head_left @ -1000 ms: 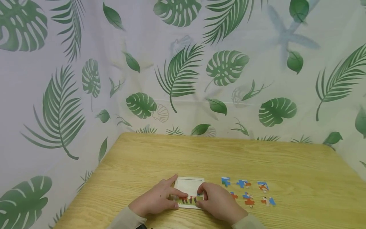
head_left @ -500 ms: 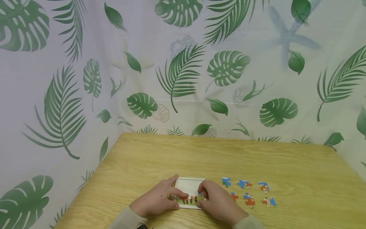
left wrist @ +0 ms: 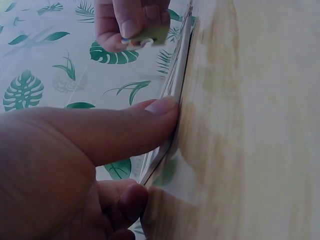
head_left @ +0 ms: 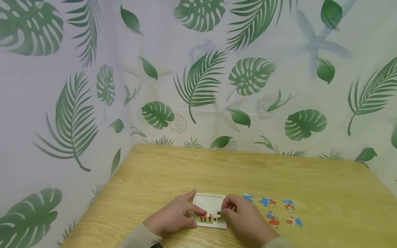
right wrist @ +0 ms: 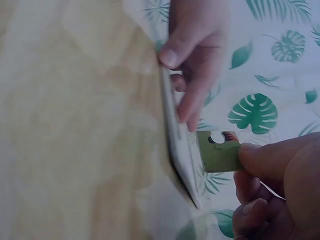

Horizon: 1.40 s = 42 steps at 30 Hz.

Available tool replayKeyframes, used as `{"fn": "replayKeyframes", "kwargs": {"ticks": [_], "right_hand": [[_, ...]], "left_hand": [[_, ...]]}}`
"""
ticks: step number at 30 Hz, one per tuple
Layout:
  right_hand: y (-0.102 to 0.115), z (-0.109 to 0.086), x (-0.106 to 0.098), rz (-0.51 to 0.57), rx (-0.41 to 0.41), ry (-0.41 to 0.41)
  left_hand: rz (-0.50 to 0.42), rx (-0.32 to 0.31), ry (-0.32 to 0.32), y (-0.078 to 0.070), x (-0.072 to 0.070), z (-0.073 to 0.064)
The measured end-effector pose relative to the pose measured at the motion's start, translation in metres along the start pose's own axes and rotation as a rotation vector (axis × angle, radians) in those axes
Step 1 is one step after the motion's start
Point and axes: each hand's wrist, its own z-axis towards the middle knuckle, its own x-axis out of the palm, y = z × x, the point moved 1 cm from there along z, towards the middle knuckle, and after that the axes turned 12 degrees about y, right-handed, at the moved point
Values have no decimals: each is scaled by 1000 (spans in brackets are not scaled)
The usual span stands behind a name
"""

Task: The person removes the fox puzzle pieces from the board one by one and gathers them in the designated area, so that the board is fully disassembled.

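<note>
In the head view a small white puzzle tray (head_left: 209,202) lies on the table. Jigsaw pieces (head_left: 204,219) with green grass and red-and-dark stripes fill part of its near row. My left hand (head_left: 172,213) holds the tray's left side: the thumb is on the rim, while the index finger reaches over to the pieces. At the tray's near right corner, my right hand (head_left: 246,217) pinches a mostly green puzzle piece (right wrist: 220,156) between thumb and fingers. The right wrist view shows this piece lifted above the tray, with a rounded notch in one side.
Loose puzzle pieces lie in rows right of the tray, among them a blue one (head_left: 248,197), a blue-and-orange one (head_left: 288,205) and a red-and-blue one (head_left: 273,219). My right hand hides part of that area. A leaf-print curtain (head_left: 198,113) hangs behind the wooden table (head_left: 173,168).
My right hand has drawn slightly right, lifting the green piece out of the near row's right end. My left hand stays on the tray. The whole view has shifted a little.
</note>
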Motion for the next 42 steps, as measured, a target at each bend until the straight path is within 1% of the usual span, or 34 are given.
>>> {"fn": "replayKeyframes", "kwargs": {"ticks": [2, 5, 10, 13, 19, 23, 26, 31, 34, 36, 38, 40, 42], "right_hand": [[-2, -5, -8, 19, 17, -5], [-7, -10, -19, 37, 17, -5], [-19, -22, -35, 42, 17, 29], [-25, -34, -43, 63, 42, 59], [-37, -55, -63, 44, 91, 86], [-51, -66, -76, 57, 102, 132], [-62, -73, -84, 63, 113, 150], [-79, -83, -100, 88, 159, 185], [-92, -89, -110, 80, 164, 210], [-101, -94, -115, 61, 139, 219], [-110, -98, -121, 48, 140, 219], [-116, -101, -125, 41, 149, 217], [-122, -102, -128, 35, 186, 214]], "left_hand": [[-10, -3, 2, -1, 0, 1], [-7, -13, 1, -1, 0, 1], [22, -27, 6, 0, 1, 0], [23, -24, 10, 2, 1, 0], [8, -8, 9, 1, 1, 0], [38, -8, 7, 0, 0, 1], [61, -8, 3, 0, 0, 1], [65, -9, -2, 1, 1, 1], [69, -5, -6, 2, 1, 1], [72, -3, -7, 2, 1, 2], [75, -5, -7, 3, 1, 2], [74, -5, -6, 4, 1, 2], [69, -6, -5, 4, 1, 2]]}}
